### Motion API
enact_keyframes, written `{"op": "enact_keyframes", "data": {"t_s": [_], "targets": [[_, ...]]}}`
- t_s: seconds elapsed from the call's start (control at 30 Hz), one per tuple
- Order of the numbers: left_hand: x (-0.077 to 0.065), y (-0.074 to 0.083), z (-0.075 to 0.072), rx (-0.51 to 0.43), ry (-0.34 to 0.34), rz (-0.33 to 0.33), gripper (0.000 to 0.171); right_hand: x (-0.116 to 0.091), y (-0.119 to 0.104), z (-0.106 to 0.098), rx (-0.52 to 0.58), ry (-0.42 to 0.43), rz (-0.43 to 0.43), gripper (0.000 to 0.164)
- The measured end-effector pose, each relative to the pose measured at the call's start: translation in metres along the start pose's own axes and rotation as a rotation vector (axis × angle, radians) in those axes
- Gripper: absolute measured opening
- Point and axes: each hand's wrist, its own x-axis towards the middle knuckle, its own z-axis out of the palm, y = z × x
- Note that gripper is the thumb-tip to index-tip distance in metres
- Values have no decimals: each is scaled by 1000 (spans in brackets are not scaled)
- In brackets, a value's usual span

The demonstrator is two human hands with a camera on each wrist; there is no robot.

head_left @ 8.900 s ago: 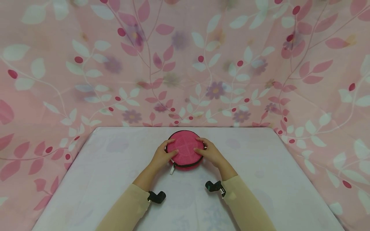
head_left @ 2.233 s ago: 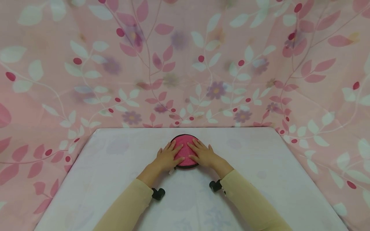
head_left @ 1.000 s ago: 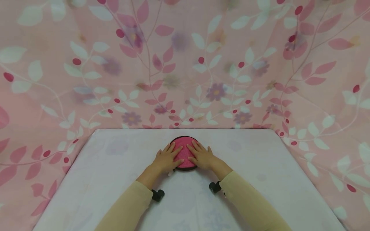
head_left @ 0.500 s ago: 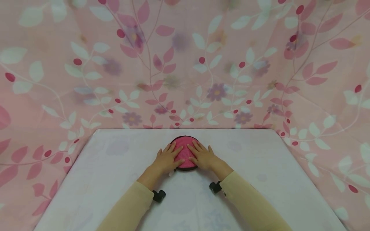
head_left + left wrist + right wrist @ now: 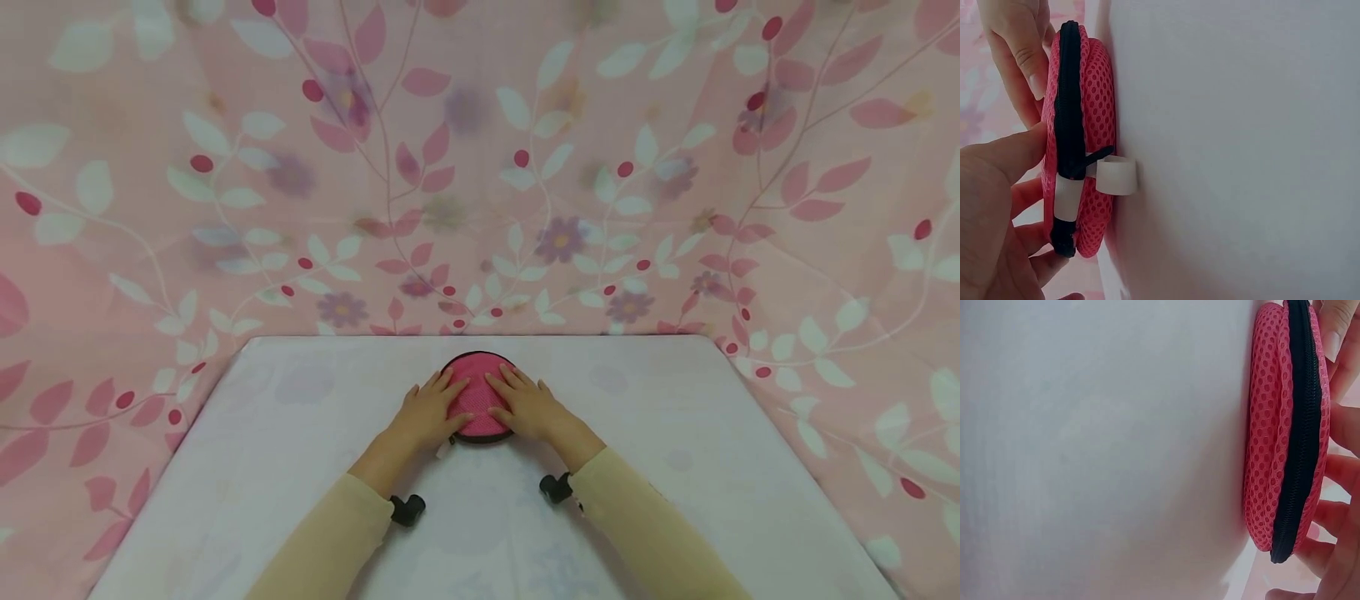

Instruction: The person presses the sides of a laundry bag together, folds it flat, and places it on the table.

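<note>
A round pink mesh zip pouch (image 5: pixel 480 396) lies flat near the table's far edge. Its black zipper (image 5: pixel 1300 444) runs round the side, and the zip looks closed along the stretch that shows. Beside the zipper pull, a small white tag loop (image 5: pixel 1116 175) sticks out toward the table. My left hand (image 5: pixel 429 410) rests on the pouch's left part with fingers spread over the top. On the right part, my right hand (image 5: pixel 534 408) lies the same way, fingers spread and fairly straight. Both thumbs touch the top near the front rim.
A white cloth covers the table (image 5: pixel 480 525). Pink floral fabric (image 5: pixel 480 167) hangs behind and along both sides. Black wrist cameras (image 5: pixel 407 510) sit at the cuffs of the beige sleeves (image 5: pixel 322 533).
Earlier both hands gripped the pouch at its sides, with the zipper pull showing in front. Since then the hands have flattened on top. Over the last second they have barely shifted.
</note>
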Motion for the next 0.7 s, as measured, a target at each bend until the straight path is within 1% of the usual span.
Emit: {"op": "enact_keyframes", "data": {"t_s": [0.2, 0.3, 0.4, 0.57, 0.7], "targets": [[-3, -4, -4, -30, 30, 13, 67, -4, 2, -5, -1, 60, -14, 66], [-6, -7, -6, -49, 47, 7, 67, -9, 7, -9, 26, 86, -17, 66], [-8, -14, -5, -46, 72, 13, 67, -16, 12, -13, 73, 88, -5, 66], [-17, -24, -11, -30, 102, 7, 66, -29, 21, -21, 127, 87, 24, 64], [-27, -32, -16, -21, 127, -1, 66, -41, 33, -25, 122, 102, 31, 61]]}}
